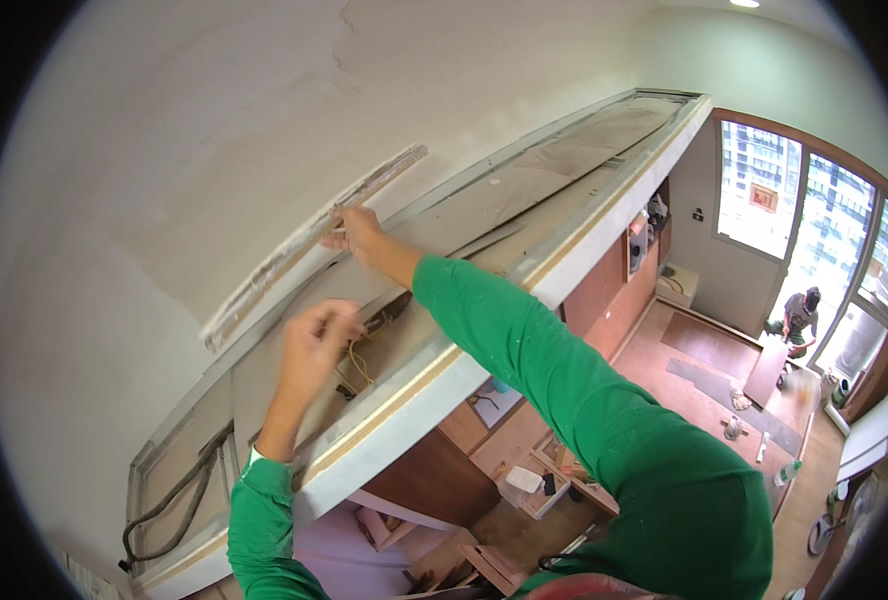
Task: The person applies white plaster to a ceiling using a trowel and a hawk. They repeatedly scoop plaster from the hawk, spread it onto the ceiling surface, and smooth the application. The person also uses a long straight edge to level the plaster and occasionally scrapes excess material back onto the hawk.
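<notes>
A long, narrow straightedge (264, 290) crusted with whitish plaster lies slantwise against the pale wall (214, 190). My right hand (356, 235) grips it past its middle, with that arm stretched up and across in a green sleeve. Lower and to the left, my left hand (314, 345) is raised just below the straightedge, apart from it. Its fingers look curled but are smeared by motion, and no object shows in them. A darker, damp-looking patch of plaster spreads over the wall above the straightedge.
Below the wall runs a dusty ceiling ledge (534, 185) with a white front edge. Thin yellow wires (359, 365) stick out of an opening in it, and a dark flexible conduit (169, 500) lies at its left end. Far below right, another person (797, 318) works by glass doors.
</notes>
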The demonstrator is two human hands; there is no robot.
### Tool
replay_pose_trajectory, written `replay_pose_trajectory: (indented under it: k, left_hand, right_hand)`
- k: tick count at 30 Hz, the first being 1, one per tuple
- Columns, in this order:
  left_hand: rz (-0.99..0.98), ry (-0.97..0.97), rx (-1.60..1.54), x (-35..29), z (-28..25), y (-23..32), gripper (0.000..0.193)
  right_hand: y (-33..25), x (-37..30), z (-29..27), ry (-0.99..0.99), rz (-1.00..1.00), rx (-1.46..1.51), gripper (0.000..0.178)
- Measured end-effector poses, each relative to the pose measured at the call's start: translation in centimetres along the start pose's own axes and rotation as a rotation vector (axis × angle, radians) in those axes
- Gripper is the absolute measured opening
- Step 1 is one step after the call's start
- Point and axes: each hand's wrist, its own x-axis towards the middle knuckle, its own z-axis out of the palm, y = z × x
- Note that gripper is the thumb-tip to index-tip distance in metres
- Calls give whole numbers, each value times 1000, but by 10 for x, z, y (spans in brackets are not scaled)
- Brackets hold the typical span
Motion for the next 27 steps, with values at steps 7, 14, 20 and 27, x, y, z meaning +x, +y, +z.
replay_pose_trajectory:
  k: [7,14,20,27]
  left_hand:
    - [593,-425,322,-31,89,38,25]
    - [750,-385,329,-35,93,19,30]
    - [631,-476,371,-42,88,15,31]
    - [698,-420,308,-39,90,8,23]
  right_hand:
    - [-29,69,-43,205,-69,53,37]
    - [-66,145,-115,215,-56,-81,39]
    - [-47,173,-112,288,61,-179,36]
    - [-32,225,-118,270,105,-166,34]
